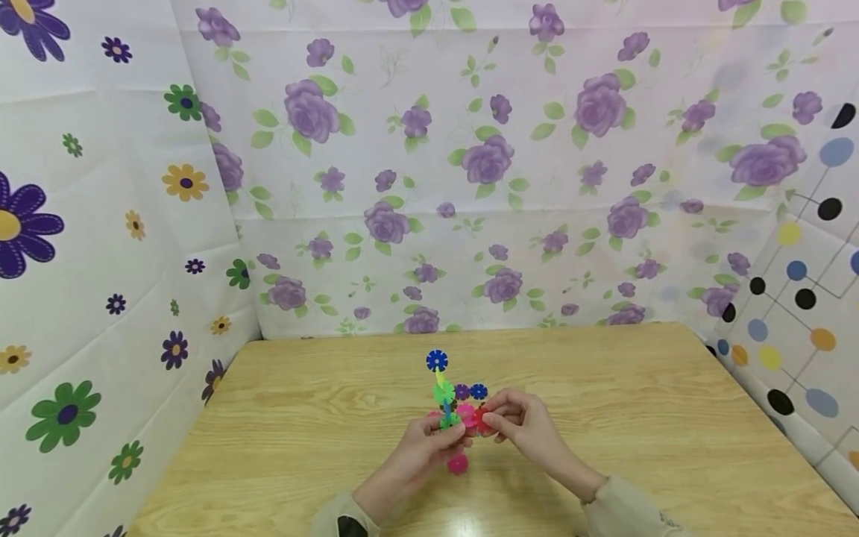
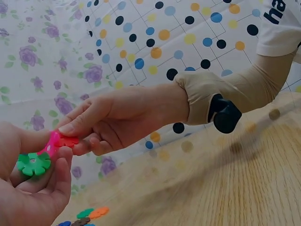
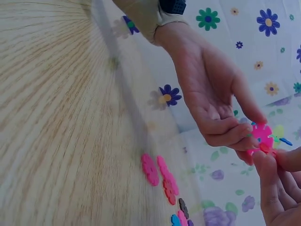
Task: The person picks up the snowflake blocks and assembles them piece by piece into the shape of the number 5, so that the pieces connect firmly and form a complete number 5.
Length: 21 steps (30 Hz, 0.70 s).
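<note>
Flower-shaped plastic discs are joined into a slim upright piece, with a dark blue disc (image 1: 437, 361) on top and a bright green disc (image 1: 444, 391) lower down. My left hand (image 1: 421, 452) grips its lower part, near another green disc (image 2: 34, 165). Between thumb and fingers, my right hand (image 1: 530, 431) pinches a red disc (image 2: 69, 141). This red disc meets a pink disc (image 3: 263, 133) at the side of the piece. Fingers cover the joint, so how far the two slot together cannot be told.
Loose discs lie on the wooden table (image 1: 309, 418): a pink one (image 1: 458, 464) in front of the hands, a purple one (image 1: 462, 391) and a blue one (image 1: 479, 391) behind. Patterned cloth (image 1: 470, 246) walls in the back and sides.
</note>
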Each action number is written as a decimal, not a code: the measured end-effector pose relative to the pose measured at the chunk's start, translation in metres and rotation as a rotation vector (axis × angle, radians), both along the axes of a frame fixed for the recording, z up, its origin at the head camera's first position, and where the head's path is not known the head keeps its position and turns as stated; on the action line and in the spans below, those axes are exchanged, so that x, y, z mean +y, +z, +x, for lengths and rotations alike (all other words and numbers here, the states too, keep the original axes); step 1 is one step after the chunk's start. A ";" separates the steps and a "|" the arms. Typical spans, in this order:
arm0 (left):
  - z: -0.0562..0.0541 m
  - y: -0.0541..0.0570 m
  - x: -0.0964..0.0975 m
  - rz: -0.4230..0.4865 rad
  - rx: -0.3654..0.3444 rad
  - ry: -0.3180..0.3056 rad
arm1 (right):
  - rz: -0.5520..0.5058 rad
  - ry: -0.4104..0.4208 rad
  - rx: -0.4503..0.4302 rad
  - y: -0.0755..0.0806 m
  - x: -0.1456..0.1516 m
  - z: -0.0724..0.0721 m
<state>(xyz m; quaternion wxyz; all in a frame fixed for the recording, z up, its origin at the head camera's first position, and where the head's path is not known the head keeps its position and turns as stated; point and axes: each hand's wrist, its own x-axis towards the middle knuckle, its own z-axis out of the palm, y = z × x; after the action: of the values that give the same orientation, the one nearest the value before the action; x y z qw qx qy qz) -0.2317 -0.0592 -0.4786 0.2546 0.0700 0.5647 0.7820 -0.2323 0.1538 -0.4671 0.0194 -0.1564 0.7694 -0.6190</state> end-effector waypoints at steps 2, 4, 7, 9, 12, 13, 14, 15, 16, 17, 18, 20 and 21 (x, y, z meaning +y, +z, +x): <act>0.000 -0.001 -0.001 0.013 -0.009 -0.009 | -0.007 0.039 -0.008 -0.001 0.002 -0.001; 0.000 -0.001 -0.001 0.023 -0.017 -0.008 | -0.004 0.066 -0.014 -0.002 0.004 -0.003; 0.000 -0.001 -0.001 0.023 -0.016 0.001 | 0.004 0.095 -0.022 -0.004 0.006 -0.005; -0.001 -0.001 -0.001 0.017 -0.014 0.006 | 0.010 0.104 -0.025 -0.004 0.007 -0.005; 0.000 -0.001 -0.002 0.007 -0.008 0.015 | 0.016 0.113 -0.037 -0.004 0.007 -0.005; 0.000 -0.002 -0.002 0.004 -0.005 0.018 | 0.016 0.113 -0.049 -0.003 0.007 -0.005; 0.000 -0.003 -0.001 -0.002 -0.002 0.024 | 0.014 0.112 -0.062 -0.003 0.007 -0.005; 0.000 -0.003 -0.001 -0.010 0.004 0.029 | 0.009 0.109 -0.078 -0.002 0.007 -0.004; 0.001 -0.004 0.000 -0.019 0.013 0.036 | 0.006 0.103 -0.093 -0.002 0.007 -0.004; 0.001 -0.005 0.002 -0.027 0.021 0.044 | -0.002 0.097 -0.112 -0.001 0.007 -0.004; 0.001 -0.005 0.003 -0.036 0.031 0.052 | -0.009 0.089 -0.130 0.000 0.007 -0.003; 0.002 -0.005 0.007 -0.055 0.046 0.075 | -0.023 0.075 -0.155 0.001 0.007 -0.003; 0.002 -0.005 0.010 -0.064 0.053 0.089 | -0.028 0.071 -0.163 0.001 0.006 -0.002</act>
<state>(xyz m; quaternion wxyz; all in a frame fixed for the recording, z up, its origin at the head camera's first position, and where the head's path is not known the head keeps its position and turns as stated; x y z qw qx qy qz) -0.2299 -0.0497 -0.4837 0.2068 0.0573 0.5985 0.7718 -0.2347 0.1599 -0.4659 0.1018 -0.1330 0.7504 -0.6394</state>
